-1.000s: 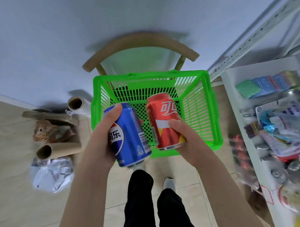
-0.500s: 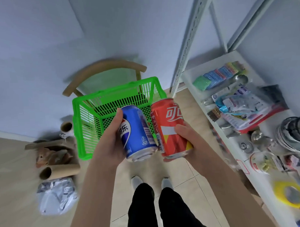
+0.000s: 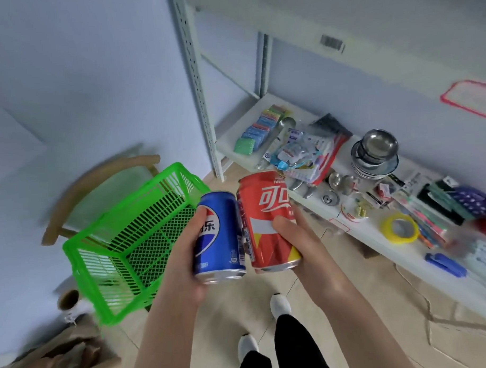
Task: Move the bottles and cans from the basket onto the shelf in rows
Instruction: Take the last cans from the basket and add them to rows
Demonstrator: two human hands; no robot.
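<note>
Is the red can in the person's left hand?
No, the right hand grips the red can, and the left hand grips the blue can.

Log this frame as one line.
left hand: grips blue Pepsi can | right hand: grips red Coca-Cola can | green basket: behind left hand | shelf: neither can placed yet

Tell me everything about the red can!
The red can looks like shiny metal: red, with white writing, a white band and a yellow patch near its silver bottom rim. It leans, bottom end toward the camera. The right hand grips its side, and it seems to touch the blue can beside it.
</note>
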